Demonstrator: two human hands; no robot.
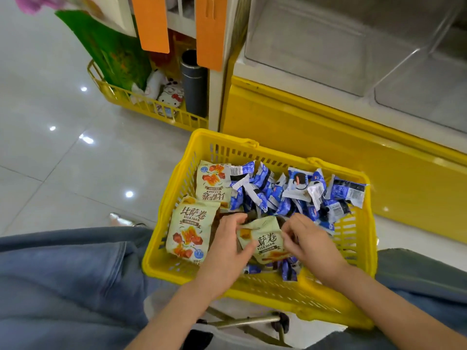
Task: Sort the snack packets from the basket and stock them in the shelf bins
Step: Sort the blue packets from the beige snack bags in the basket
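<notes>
Yellow basket [336, 294] sits on the floor between the person's knees, in front of the shelf's yellow base [316, 137]. Left hand [227, 248] grips the left edge of a pale green packet [265, 242], fingers curled round it. Right hand [310, 238] pinches the same packet's right edge. The packet is low inside the basket, near its front. Two more green packets [188, 228] lie at the basket's left side; blue packets [290, 193] are heaped along the far side. Clear shelf bins [353, 46] stand above.
</notes>
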